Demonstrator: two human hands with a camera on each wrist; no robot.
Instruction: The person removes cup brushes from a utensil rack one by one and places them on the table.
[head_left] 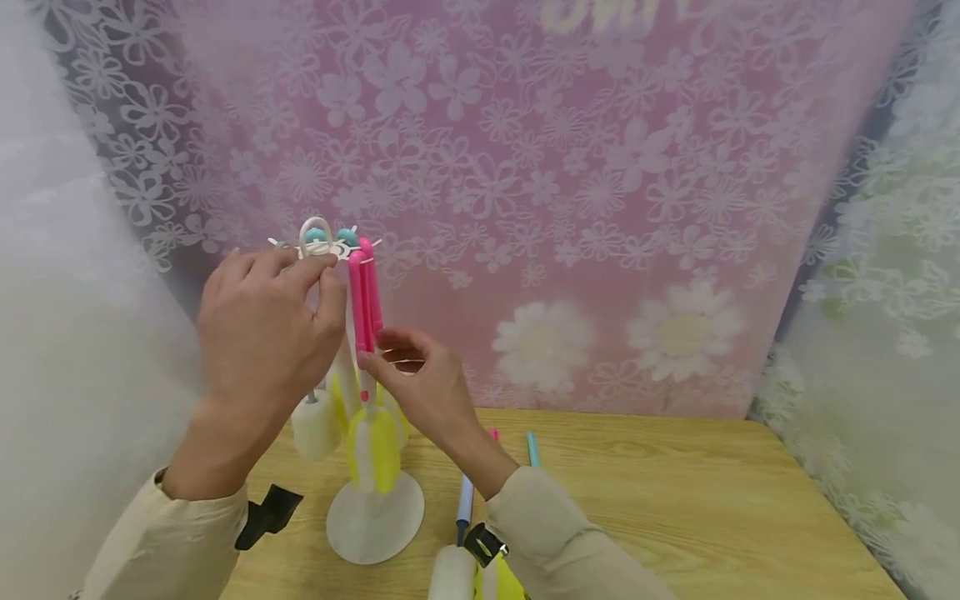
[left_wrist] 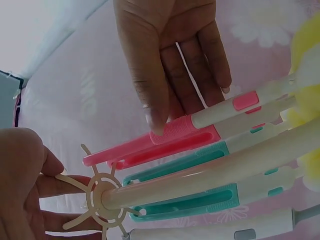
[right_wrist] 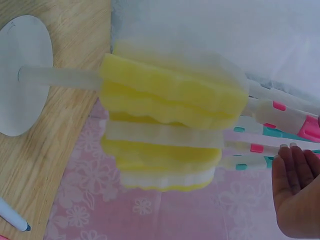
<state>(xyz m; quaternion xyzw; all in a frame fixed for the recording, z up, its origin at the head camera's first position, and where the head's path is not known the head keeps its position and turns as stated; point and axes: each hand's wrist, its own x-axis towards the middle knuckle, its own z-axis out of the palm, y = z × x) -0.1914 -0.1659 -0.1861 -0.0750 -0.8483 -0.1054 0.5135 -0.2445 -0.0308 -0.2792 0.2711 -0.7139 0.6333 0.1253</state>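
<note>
One pink-handled, yellow-and-white sponge brush (head_left: 357, 308), hung on a white plastic spoked stand (head_left: 375, 525) (left part of the pale wooden counter (head_left: 637, 500)); right hand (head_left: 431, 387) pinching it, left hand (head_left: 262, 329) grasping the stand's top.

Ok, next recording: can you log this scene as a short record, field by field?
Left hand: holds the hook ring by one hook
Right hand: pinches a pink handle
Stand: white, round base on the table
Hanging: sponge brushes with pink, teal and white handles
Lying on table: blue-handled brush; teal handle, partly hidden
Backdrop: pink floral curtain
</note>
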